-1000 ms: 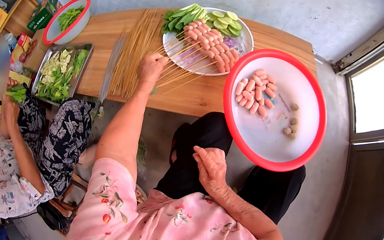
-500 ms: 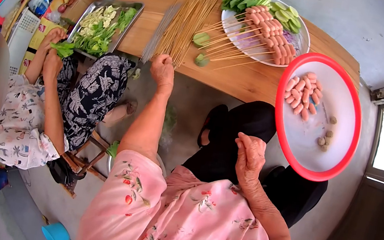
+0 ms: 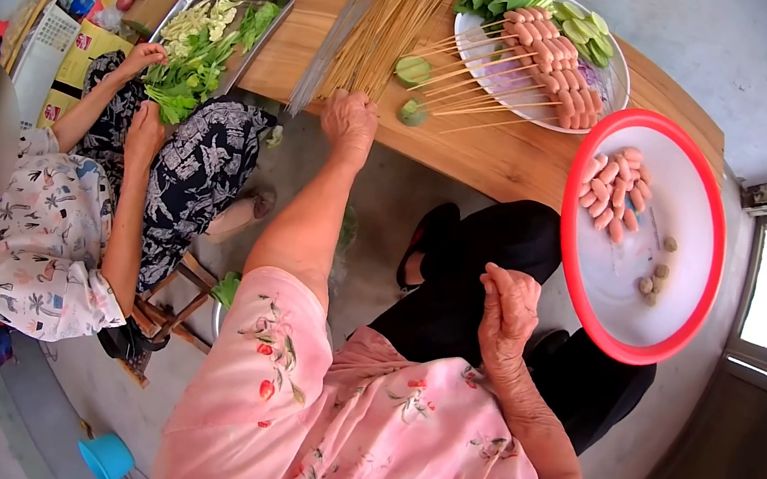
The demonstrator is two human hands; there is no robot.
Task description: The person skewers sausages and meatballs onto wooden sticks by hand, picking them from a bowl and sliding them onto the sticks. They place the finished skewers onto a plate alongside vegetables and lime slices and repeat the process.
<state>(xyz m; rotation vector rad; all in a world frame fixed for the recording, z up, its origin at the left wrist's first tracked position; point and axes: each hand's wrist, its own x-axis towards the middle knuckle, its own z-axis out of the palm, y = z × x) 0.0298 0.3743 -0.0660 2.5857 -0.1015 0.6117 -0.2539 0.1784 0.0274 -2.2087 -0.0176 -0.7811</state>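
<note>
Just past the left hand [image 3: 350, 120], its grip hidden, lie sticks [image 3: 390, 33]. The right hand [image 3: 509, 309] is curled closed beside a bowl [image 3: 621, 287].

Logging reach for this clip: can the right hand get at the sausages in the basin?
Likely yes: the right hand is near the basin, whose open top leaves the sausages uncovered.

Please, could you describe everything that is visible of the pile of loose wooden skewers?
The wooden skewers are long, thin, straw-coloured sticks, bamboo by their look. They lie bare in a roughly parallel, slightly uneven bundle across the table, from near its far edge to its near edge. The left hand is at their near ends; whether it grips any cannot be told. Thin grey rods lie along their left side.
</note>
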